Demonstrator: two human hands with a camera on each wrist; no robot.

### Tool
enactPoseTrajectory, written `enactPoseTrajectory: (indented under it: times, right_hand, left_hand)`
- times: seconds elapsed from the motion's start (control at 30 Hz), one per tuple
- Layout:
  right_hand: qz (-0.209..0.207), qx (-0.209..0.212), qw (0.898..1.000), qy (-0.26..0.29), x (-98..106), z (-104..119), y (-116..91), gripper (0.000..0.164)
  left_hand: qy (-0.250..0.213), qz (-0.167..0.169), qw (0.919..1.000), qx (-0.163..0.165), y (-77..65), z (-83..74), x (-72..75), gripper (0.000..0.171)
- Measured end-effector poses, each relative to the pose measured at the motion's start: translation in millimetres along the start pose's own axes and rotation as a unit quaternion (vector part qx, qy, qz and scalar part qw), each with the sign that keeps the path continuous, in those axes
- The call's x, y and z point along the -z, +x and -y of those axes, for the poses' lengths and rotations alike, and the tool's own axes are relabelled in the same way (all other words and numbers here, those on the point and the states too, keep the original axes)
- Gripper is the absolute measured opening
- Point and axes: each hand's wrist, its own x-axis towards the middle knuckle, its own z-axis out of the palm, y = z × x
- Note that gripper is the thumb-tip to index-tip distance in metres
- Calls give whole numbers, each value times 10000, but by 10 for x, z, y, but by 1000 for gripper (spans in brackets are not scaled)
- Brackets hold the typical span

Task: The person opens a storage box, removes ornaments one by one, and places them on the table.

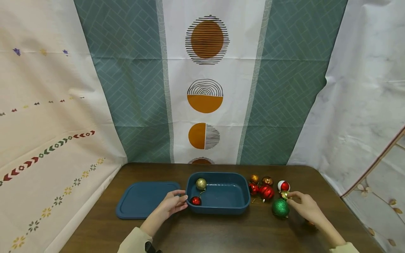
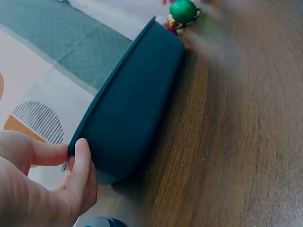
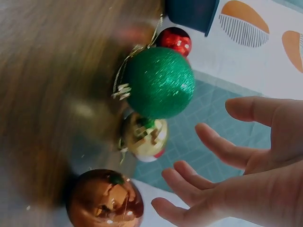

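At its left end, a blue rectangular box (image 1: pixel 218 209) is pinched at the rim between the thumb and fingers of my left hand (image 1: pixel 175 203). Inside it lie a gold glitter bauble (image 1: pixel 200 184) and a small red bauble (image 1: pixel 195 201). My right hand (image 1: pixel 304 207) reaches over the loose baubles, fingers spread and loosely bent. Its fingertips are close to a shiny gold bauble (image 3: pixel 146 135), with nothing gripped in the right wrist view. Beside that one sits a large green glitter bauble (image 1: pixel 280 208). A copper bauble (image 3: pixel 105 198) lies under the right wrist, mostly hidden in the head view.
Right of the box are red baubles (image 1: pixel 267 192), an orange glitter bauble (image 1: pixel 254 179), a brown bauble (image 1: pixel 267 181) and a red-and-white bauble (image 1: pixel 283 186). A flat blue lid (image 1: pixel 147 198) lies on the wooden table (image 1: pixel 221 235) at left. Cloths hang behind.
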Motion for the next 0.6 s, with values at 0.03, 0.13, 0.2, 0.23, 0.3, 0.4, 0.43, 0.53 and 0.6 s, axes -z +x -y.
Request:
enactPoseTrajectory:
  times: [0.03,0.13,0.2,0.23,0.3,0.4,0.43,0.53,0.6]
  right_hand:
    - [17,13,10000,46,-9,19,8,32]
    - [42,79,9998,188,-44,86,38,30]
    - [61,141,9996,227,-74,142,62,30]
    - [59,174,9996,233,-93,172,74,29]
    - [48,269,9994,228,-133,241,98,27]
    - [90,426,9987,262,-202,356,131,23]
    - [103,488,9984,277,-226,395,143,22]
    - [106,624,9976,295,-294,516,184,20]
    - [71,755,9968,247,-340,597,224,19]
  left_hand:
    - [4,-4,10000,-3,1,0,-1,49]
    - [-8,-10,10000,-21,7,3,-6,49]
    - [-14,-16,10000,-36,12,8,-10,48]
    - [-24,-20,10000,-44,16,12,-11,48]
    - [-46,-4,10000,-59,22,20,-12,48]
    - [-62,5,10000,-47,22,26,-14,48]
    - [-56,13,10000,-47,20,28,-13,49]
    - [-15,24,10000,-58,22,27,-3,50]
    - [32,31,10000,-83,24,21,8,51]
